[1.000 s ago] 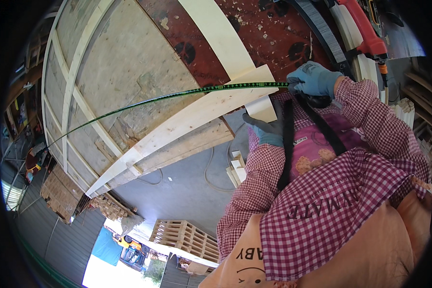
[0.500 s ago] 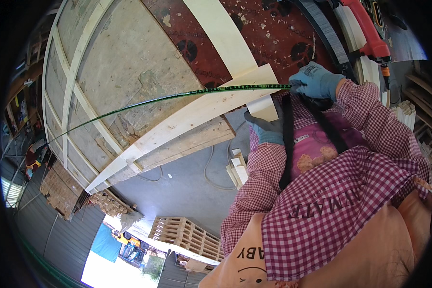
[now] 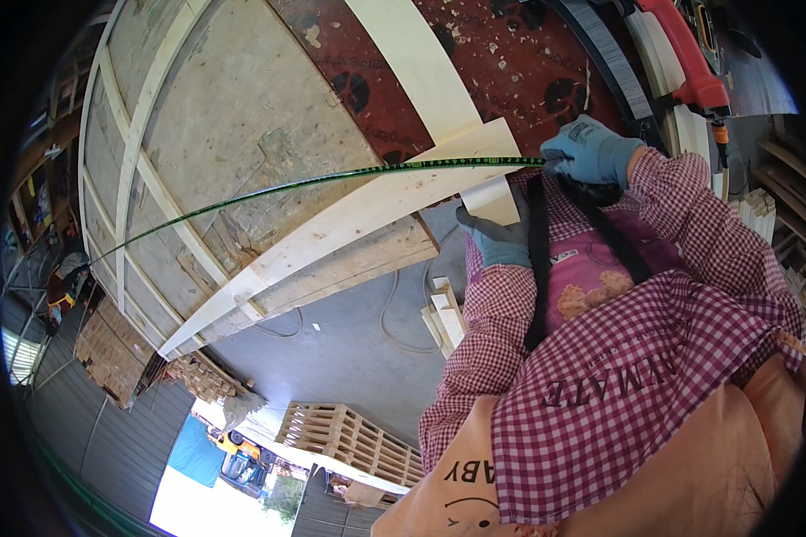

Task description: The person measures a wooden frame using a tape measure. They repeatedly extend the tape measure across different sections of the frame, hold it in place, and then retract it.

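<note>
My right hand (image 3: 591, 150), in a blue-grey work glove, is closed around a tape measure at the right end of its blade; the dark case (image 3: 600, 191) shows below the fingers. The green-black tape blade (image 3: 331, 175) stretches left across a wooden frame to its far side. Under it lies a long pale plank (image 3: 376, 199) along the frame's near edge. My gloved left hand (image 3: 497, 242) is closed on the end of a short pale board (image 3: 493, 202) jutting from beneath that plank; its fingers are partly hidden.
A person in dark and red clothing (image 3: 67, 279) is at the tape's far end. A red nail gun (image 3: 694, 76) lies at upper right. A worn plywood sheet (image 3: 242, 134) and a dark red panel (image 3: 519, 63) fill the frame. Pallets (image 3: 349, 440) stand behind; a hose (image 3: 387, 313) crosses the floor.
Both my hands stay almost where they were, with the tape held stretched. The person at the far end has shifted slightly. The view has moved a little.
</note>
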A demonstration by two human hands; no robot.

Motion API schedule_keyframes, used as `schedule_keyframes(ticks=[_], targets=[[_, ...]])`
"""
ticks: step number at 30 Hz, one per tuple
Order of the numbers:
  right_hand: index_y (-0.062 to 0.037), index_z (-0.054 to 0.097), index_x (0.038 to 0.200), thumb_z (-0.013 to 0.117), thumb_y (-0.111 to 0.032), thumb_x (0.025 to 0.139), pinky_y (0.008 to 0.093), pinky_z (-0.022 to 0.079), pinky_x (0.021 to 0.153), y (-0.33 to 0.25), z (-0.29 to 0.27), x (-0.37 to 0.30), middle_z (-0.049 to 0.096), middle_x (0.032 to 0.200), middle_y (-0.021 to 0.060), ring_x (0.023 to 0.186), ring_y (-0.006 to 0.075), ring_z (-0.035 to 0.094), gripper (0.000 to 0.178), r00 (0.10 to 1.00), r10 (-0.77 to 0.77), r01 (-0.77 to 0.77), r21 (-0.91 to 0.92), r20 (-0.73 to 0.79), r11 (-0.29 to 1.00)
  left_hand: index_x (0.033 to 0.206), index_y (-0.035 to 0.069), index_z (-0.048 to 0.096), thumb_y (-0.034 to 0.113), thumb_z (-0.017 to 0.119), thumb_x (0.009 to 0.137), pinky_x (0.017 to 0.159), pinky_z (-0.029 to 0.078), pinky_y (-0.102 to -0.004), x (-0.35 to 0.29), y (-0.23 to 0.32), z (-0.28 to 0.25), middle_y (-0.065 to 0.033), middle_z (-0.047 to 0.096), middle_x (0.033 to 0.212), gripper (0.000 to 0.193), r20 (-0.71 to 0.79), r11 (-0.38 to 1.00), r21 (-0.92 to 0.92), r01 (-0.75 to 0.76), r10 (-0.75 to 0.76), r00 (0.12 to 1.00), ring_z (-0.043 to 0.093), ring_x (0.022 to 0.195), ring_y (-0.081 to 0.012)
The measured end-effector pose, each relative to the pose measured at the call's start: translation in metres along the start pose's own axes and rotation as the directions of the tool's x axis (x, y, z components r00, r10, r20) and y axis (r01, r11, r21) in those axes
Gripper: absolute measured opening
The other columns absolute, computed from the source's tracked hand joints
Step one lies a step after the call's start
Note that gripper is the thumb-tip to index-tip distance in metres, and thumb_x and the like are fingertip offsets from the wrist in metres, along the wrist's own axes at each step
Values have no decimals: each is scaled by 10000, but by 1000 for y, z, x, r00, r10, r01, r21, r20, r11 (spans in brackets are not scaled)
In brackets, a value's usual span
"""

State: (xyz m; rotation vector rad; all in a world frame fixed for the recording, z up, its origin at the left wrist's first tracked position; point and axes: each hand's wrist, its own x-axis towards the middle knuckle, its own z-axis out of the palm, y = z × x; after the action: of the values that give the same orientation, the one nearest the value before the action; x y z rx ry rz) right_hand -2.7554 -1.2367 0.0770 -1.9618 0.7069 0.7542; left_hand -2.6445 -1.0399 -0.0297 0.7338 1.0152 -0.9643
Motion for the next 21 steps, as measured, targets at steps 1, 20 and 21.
schedule_keyframes(ticks=[1, 20, 21], targets=[[-114, 622, 939, 593, -273, 848, 424, 437, 798, 1, 1, 0, 641, 867, 142, 834, 321, 605, 185, 1000, 6, -6, 10, -2, 1000, 1174, 137, 580, 572, 459, 831, 829, 545, -457, -7, 0, 12, -67, 631, 1114, 567, -41, 1000, 7, 2, -1, 999, 610, 1011, -285], [-130, 623, 965, 594, -267, 841, 427, 420, 834, 0, -2, -1, 629, 894, 140, 867, 316, 585, 187, 999, 33, -33, 14, 31, 999, 1149, 141, 584, 527, 403, 831, 786, 558, -456, -15, 3, 23, -66, 635, 1094, 531, -79, 998, -2, 63, -63, 995, 610, 994, -281], [-131, 623, 966, 594, -267, 840, 428, 421, 833, -1, -2, -1, 629, 894, 140, 869, 316, 586, 188, 999, 29, -29, 13, 30, 999, 1151, 141, 582, 529, 401, 834, 785, 558, -456, -15, 3, 22, -66, 633, 1095, 533, -82, 998, -4, 55, -55, 995, 609, 996, -281]])
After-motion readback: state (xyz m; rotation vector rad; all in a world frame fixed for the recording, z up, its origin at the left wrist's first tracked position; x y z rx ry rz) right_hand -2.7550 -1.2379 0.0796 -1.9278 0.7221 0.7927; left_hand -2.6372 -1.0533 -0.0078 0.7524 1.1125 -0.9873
